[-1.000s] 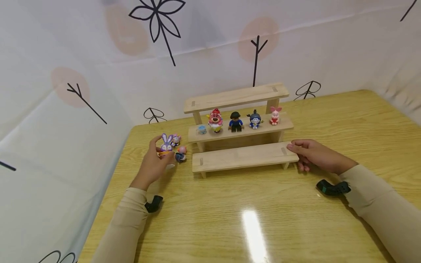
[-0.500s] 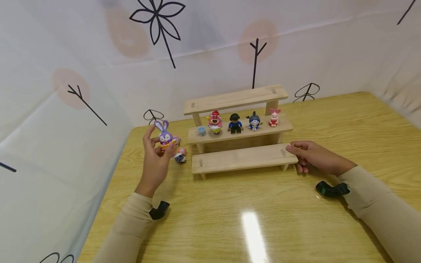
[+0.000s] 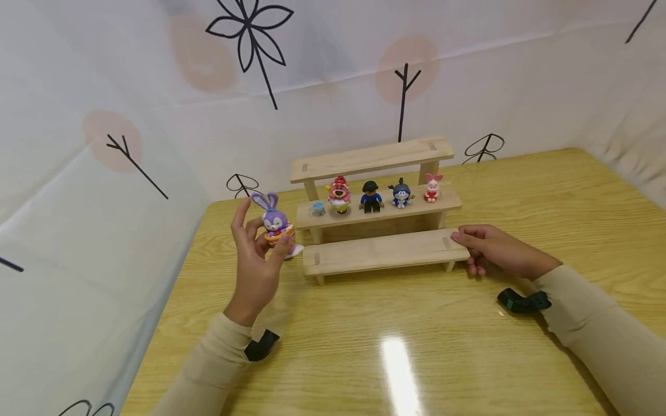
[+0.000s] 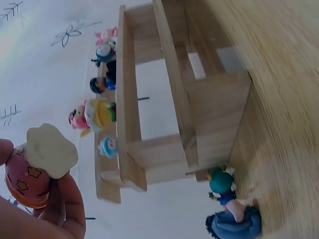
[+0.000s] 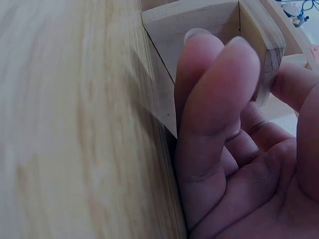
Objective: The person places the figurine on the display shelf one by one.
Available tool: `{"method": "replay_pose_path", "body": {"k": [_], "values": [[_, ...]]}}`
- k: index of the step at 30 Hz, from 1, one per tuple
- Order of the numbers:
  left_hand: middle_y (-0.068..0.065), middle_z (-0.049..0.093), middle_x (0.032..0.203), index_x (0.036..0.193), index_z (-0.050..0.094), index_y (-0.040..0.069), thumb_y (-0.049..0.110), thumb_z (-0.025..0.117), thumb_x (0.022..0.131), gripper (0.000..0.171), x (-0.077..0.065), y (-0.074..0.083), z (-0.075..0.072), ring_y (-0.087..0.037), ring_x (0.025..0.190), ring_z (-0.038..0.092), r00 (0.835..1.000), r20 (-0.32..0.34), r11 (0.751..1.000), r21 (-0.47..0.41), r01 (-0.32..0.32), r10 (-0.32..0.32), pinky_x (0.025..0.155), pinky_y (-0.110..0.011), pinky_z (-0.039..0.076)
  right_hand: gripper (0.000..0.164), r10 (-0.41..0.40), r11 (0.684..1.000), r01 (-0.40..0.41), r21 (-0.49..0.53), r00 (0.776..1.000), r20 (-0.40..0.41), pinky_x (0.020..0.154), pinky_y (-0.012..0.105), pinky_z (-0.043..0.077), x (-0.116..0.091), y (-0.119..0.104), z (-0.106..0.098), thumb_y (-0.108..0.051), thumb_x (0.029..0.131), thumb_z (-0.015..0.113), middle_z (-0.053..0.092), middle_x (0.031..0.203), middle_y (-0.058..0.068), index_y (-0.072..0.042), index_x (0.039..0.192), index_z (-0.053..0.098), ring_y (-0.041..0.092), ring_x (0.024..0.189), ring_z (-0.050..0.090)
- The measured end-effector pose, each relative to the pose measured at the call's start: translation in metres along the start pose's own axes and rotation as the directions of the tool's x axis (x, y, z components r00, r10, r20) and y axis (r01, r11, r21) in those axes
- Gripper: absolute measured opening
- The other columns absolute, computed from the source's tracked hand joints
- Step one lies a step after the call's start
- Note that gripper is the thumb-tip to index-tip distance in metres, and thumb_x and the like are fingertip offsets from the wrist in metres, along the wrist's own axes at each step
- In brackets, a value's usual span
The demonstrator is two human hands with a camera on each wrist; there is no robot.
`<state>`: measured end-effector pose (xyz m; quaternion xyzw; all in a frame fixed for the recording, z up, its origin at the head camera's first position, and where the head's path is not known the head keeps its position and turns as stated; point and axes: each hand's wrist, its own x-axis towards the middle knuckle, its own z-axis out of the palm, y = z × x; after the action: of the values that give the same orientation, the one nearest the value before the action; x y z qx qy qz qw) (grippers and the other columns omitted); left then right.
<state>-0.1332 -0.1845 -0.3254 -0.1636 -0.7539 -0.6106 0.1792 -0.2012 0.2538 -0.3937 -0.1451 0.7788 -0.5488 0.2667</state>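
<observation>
My left hand (image 3: 260,280) pinches a purple rabbit figurine (image 3: 276,222) with upright ears and an orange band, raised left of the wooden stepped shelf (image 3: 385,250). In the left wrist view, the figurine's pale flower-shaped base (image 4: 52,151) and its pink body with yellow stars face the camera. At the right end of the lowest step, my right hand (image 3: 496,245) grips the board, thumb on top and other fingers below. The middle step carries a small light-blue piece (image 3: 318,208), a pink bear figurine (image 3: 340,195), a dark-capped figure (image 3: 371,197), a blue-capped figure (image 3: 401,194) and a pink piglet figurine (image 3: 432,188).
Near the shelf's left end, figurines stand on the table: one with a green head (image 4: 221,180) and a blue one (image 4: 235,221), hidden behind the left hand in the head view. A patterned white cloth (image 3: 333,86) backs the wooden table (image 3: 447,346).
The left hand has lifted the rabbit figurine off the table and carried it right, towards the shelf. My right hand stays at the lowest step's end.
</observation>
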Motion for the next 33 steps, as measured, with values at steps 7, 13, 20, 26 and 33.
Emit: {"method": "replay_pose_path", "body": {"k": [7,13,20,26,33], "values": [[-0.012,0.045,0.128,0.159,0.007,0.021,-0.001,0.060,0.097,0.085,-0.003,0.007,0.012,-0.017,0.100,0.064,0.996,0.038,0.997,0.010,-0.080,0.079,0.078,-0.020,0.057,0.047,0.004,1.000,-0.004,-0.004,1.000,0.004,0.056,0.034,0.055,0.001,0.001,0.002,-0.041,0.109,0.036,0.058,0.077,0.007,0.002,0.120,0.049,0.019,0.062,0.062],[-0.014,0.043,0.128,0.158,0.008,0.018,-0.006,0.063,0.094,0.088,0.002,0.011,0.025,-0.020,0.111,0.060,0.983,0.074,0.984,0.051,-0.170,0.166,0.081,-0.019,0.055,0.047,-0.005,1.000,0.005,-0.011,1.000,0.009,0.056,0.033,0.055,0.000,0.001,0.000,-0.041,0.110,0.035,0.060,0.078,0.008,0.003,0.122,0.049,0.019,0.063,0.061],[-0.024,0.043,0.130,0.157,0.008,0.008,-0.006,0.066,0.091,0.089,0.009,0.018,0.048,-0.025,0.115,0.056,0.956,0.117,0.957,0.073,-0.279,0.270,0.095,-0.021,0.051,0.047,-0.009,1.000,0.009,-0.007,1.000,0.007,0.056,0.034,0.055,-0.001,0.003,-0.001,-0.040,0.110,0.036,0.062,0.078,0.009,0.003,0.120,0.050,0.020,0.063,0.061],[-0.023,0.043,0.134,0.156,0.010,0.007,-0.006,0.069,0.089,0.091,0.012,0.021,0.069,-0.027,0.120,0.051,0.937,0.123,0.942,0.038,-0.334,0.328,0.102,-0.025,0.048,0.047,-0.005,1.000,0.005,-0.012,1.000,0.001,0.056,0.035,0.055,-0.001,0.002,-0.001,-0.041,0.109,0.036,0.062,0.079,0.010,0.002,0.120,0.051,0.021,0.063,0.061],[-0.023,0.044,0.129,0.153,0.011,0.001,-0.006,0.073,0.086,0.091,0.014,0.015,0.096,-0.031,0.109,0.061,0.902,0.152,0.911,0.024,-0.411,0.403,0.089,-0.029,0.058,0.047,-0.007,1.000,0.007,-0.015,1.000,0.001,0.056,0.035,0.055,0.000,0.000,0.000,-0.042,0.109,0.037,0.063,0.077,0.011,0.002,0.114,0.051,0.020,0.062,0.061]]}}
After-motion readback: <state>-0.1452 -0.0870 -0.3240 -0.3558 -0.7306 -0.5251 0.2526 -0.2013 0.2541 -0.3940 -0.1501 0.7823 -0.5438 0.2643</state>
